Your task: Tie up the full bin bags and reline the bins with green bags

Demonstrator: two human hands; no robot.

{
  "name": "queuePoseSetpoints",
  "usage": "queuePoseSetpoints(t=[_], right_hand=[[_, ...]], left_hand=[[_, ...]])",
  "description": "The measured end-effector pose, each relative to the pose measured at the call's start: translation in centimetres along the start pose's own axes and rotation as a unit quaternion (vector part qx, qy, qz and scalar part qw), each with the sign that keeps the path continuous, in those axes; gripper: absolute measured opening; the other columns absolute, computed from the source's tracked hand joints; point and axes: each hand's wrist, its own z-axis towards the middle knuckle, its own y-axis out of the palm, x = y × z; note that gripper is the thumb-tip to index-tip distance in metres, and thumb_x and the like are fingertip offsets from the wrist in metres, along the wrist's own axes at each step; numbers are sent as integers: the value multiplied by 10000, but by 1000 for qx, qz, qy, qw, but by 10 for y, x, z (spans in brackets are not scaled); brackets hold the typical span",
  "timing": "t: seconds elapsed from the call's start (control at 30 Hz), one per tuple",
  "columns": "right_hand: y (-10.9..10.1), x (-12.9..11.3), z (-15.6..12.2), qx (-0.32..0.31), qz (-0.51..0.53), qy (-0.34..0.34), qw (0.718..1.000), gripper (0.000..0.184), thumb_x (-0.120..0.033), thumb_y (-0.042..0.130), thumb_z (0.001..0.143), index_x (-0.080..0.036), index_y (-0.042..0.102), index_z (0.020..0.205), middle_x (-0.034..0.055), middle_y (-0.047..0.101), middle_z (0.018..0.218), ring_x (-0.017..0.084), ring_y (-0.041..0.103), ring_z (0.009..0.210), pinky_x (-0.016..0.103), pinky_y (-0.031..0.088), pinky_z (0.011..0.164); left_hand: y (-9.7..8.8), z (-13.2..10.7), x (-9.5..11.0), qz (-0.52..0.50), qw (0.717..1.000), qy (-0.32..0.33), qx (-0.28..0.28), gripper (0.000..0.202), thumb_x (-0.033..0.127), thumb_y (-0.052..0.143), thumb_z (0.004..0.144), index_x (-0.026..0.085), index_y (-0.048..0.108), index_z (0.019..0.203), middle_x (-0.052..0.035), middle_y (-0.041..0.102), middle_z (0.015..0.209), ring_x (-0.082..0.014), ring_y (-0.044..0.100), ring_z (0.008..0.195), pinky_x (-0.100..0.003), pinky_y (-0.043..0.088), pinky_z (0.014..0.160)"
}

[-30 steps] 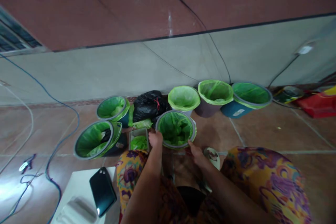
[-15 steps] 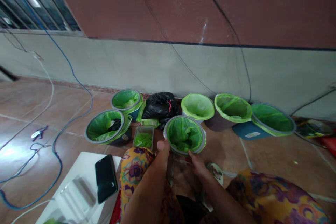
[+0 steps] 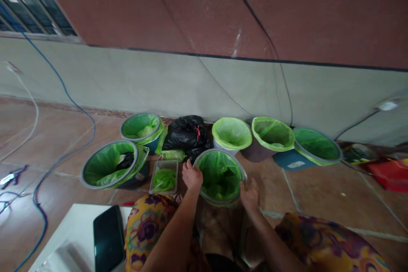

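A round bin with a grey rim (image 3: 239, 162) stands on the tiled floor (image 3: 318, 195), between the person's two hands and out from the floor's edge at the wall (image 3: 143, 72). A green liner (image 3: 213, 170) covers its inside and lies crumpled toward the bottom. The left hand (image 3: 192, 175) is at the left of the rim, its fingers bent and close together; whether they grip the rim cannot be told. The right hand (image 3: 250, 193) is at the opposite side, blurred, its fingers partly hidden, so their hold cannot be told either.

Just left of the left hand, a clear container (image 3: 165, 164) holds green plastic (image 3: 164, 179). Farther left are two dark-blue bins, a front one (image 3: 134, 182) with something black inside and a rear one (image 3: 153, 146) nearer the wall. A black bag (image 3: 181, 134) with a red tie lies by the floor's wall edge. Right of it along that edge stand a white bin (image 3: 225, 148), a brownish bin (image 3: 255, 153) and a blue bin (image 3: 287, 159), all lined in green. A phone (image 3: 109, 238) lies by the right edge of a white surface (image 3: 73, 225).
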Motion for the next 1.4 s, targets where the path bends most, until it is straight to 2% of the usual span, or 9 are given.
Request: queuePoseSetpoints(t=[0.13, 0.3, 0.5, 0.63, 0.73, 0.93, 1.17, 1.27, 1.4], right_hand=[[8, -17, 28, -24, -123, -90, 988, 650, -292, 411, 879, -62, 292, 1475, 214, 385, 1469, 335, 355, 1357, 448, 313, 1079], [29, -8, 26, -47, -154, -102, 982, 694, -292, 371, 905, -100, 139, 1530, 189, 337, 1499, 317, 422, 1312, 392, 353, 1049], [27, -7, 21, -46, -182, -105, 977, 733, -345, 389, 904, -91, 118, 1536, 211, 319, 1506, 358, 496, 1224, 439, 397, 996], [20, -31, 36, -38, -215, -129, 967, 658, -352, 370, 925, -123, 212, 1521, 189, 296, 1534, 372, 365, 1338, 571, 249, 1081], [23, -52, 63, -55, -211, -220, 951, 608, -327, 345, 942, -138, 245, 1511, 139, 250, 1568, 298, 210, 1433, 555, 122, 1142], [51, -53, 91, -89, -224, -278, 930, 668, -318, 419, 916, -84, 225, 1511, 153, 208, 1578, 291, 160, 1451, 501, 161, 1150], [41, -55, 103, -129, -166, -239, 948, 646, -320, 436, 905, -137, 269, 1501, 132, 304, 1548, 291, 281, 1413, 467, 238, 1130], [26, -45, 106, -121, -97, -91, 984, 665, -357, 471, 879, -75, 333, 1465, 211, 441, 1445, 329, 436, 1316, 458, 343, 1059], [17, -13, 79, -120, 34, 65, 990, 594, -439, 683, 695, -136, 639, 1204, 193, 675, 1137, 367, 591, 1127, 420, 465, 896]], left_hand=[[24, 7, 9, 69, 986, 149, -8, 596, 266, 433, 906, 155, 313, 1479, -159, 359, 1516, -269, 341, 1391, -449, 342, 1097], [51, 12, -6, 137, 971, 197, -16, 663, 214, 397, 905, 136, 178, 1526, -144, 261, 1565, -252, 227, 1444, -432, 301, 1127], [44, 11, -4, 152, 970, 190, -28, 733, 265, 466, 875, 123, 161, 1527, -161, 266, 1559, -278, 270, 1419, -461, 312, 1114], [31, 22, 12, 161, 967, 195, -43, 803, 313, 538, 833, 132, 170, 1524, -157, 213, 1578, -290, 218, 1441, -520, 247, 1136], [30, 37, 27, 177, 947, 263, -51, 762, 312, 491, 857, 165, 165, 1530, -113, 166, 1597, -277, 149, 1463, -542, 183, 1158], [50, 53, 32, 207, 895, 383, -96, 808, 325, 494, 841, 151, 125, 1538, -89, 163, 1601, -269, 89, 1476, -511, 146, 1182], [31, 56, 39, 168, 930, 297, -139, 764, 363, 523, 841, 207, 201, 1516, -130, 241, 1573, -296, 183, 1454, -542, 218, 1144], [9, 63, 29, 137, 969, 143, -148, 750, 399, 551, 828, 194, 254, 1485, -182, 342, 1513, -307, 378, 1367, -455, 382, 1052], [-7, 52, -4, 108, 964, 44, -239, 723, 437, 647, 750, 120, 434, 1364, -178, 638, 1203, -258, 629, 1101, -287, 491, 861]])
